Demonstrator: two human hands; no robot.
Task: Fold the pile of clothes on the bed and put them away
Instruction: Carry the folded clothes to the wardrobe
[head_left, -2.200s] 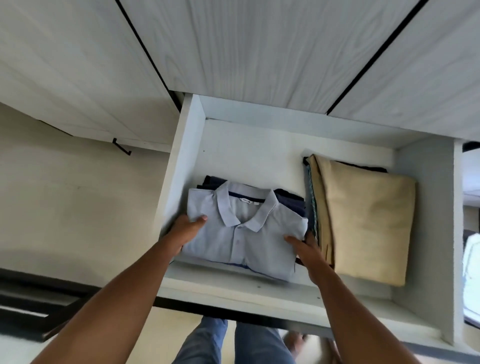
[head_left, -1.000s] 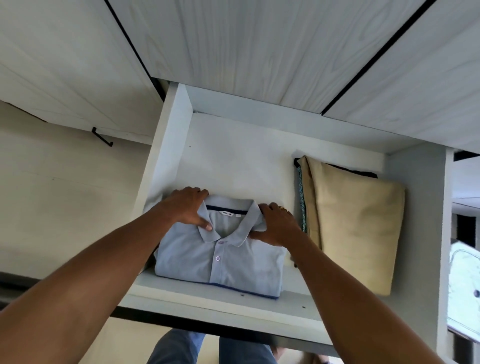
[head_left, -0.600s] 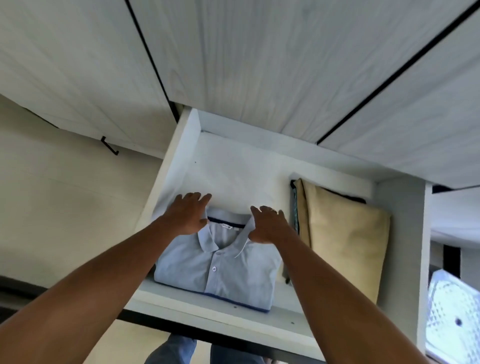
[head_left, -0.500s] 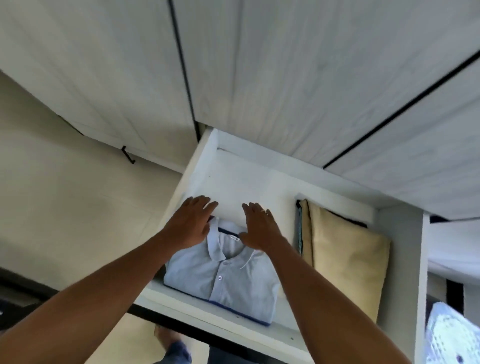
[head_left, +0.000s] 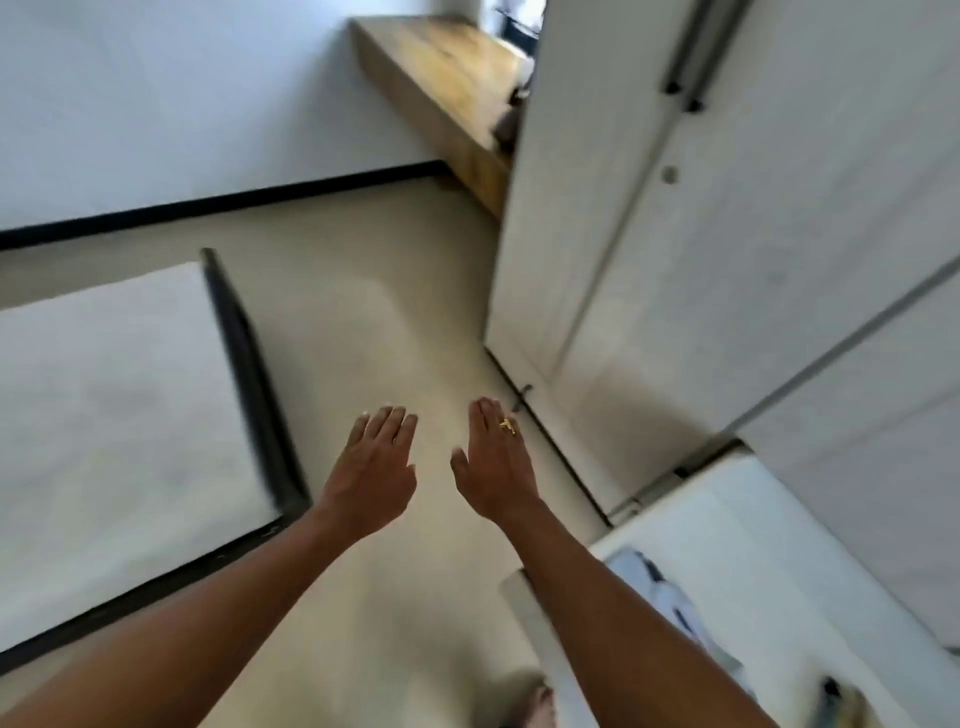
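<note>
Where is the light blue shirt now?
Head view, lower right: the light blue shirt lies in the open drawer, just beyond the right forearm.

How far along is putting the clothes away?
Done: a light blue shirt lies in the open drawer. In hand: nothing; left hand and right hand are open over the floor. Left: the drawer is not shut, and the visible part of the bed shows no clothes, so any pile is out of view.
</note>
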